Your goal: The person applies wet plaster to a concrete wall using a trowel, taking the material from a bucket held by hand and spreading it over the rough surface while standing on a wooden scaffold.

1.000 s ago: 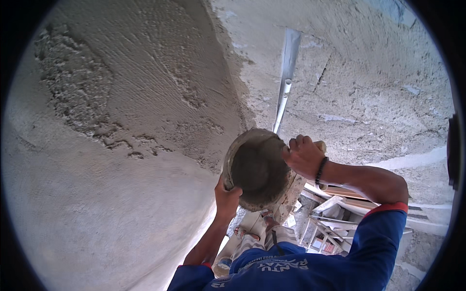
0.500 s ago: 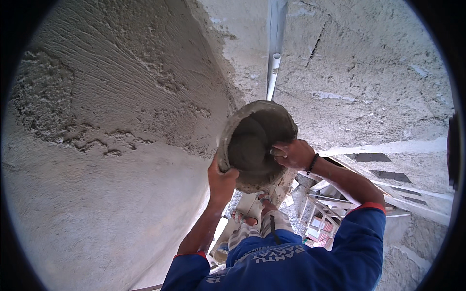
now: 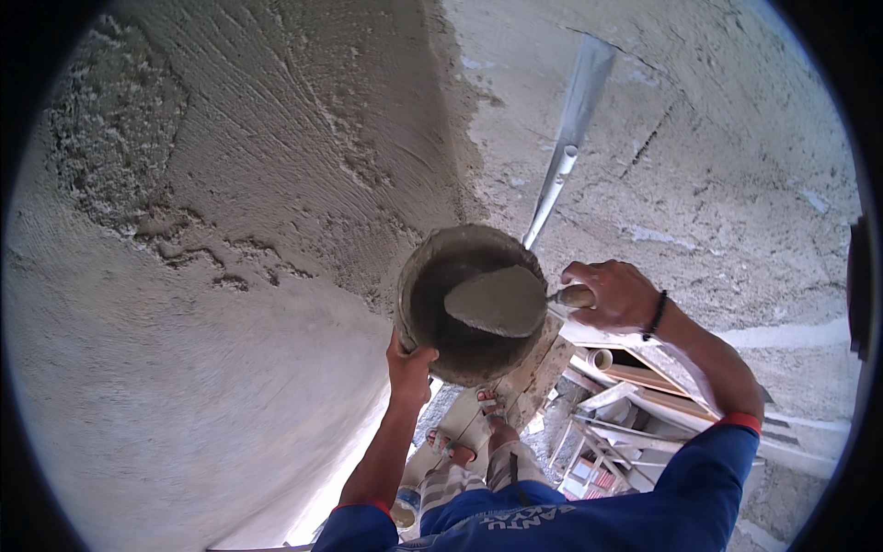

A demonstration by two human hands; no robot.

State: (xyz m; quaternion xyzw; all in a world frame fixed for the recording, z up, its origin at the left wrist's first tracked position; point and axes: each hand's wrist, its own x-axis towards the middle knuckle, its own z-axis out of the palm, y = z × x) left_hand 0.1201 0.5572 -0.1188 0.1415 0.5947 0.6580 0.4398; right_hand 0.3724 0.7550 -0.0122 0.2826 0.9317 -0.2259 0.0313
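My left hand (image 3: 409,370) grips the near left rim of a round, mortar-caked bucket (image 3: 414,276), its thumb over the edge. Wet grey mortar coats the inside. In my right hand (image 3: 614,296) is the handle of a trowel (image 3: 497,302), fingers wrapped round it. The trowel's blade lies over the bucket's mouth, loaded with a smooth heap of mortar that hides most of the metal. Ahead and to the left, the wall carries a dark, wet patch of mortar (image 3: 267,120), rough and ridged in places.
A pale pipe (image 3: 567,158) runs up the wall's corner. My feet stand on a narrow wooden plank (image 3: 529,386) high over the ground. Below right are a wooden frame (image 3: 589,451) and stacked boards (image 3: 653,379). A small bucket (image 3: 405,509) is beside my leg at lower left.
My right hand has come up out of the bucket and moved right, lifting the trowel with mortar on it. The bucket has shifted slightly down and left in view.
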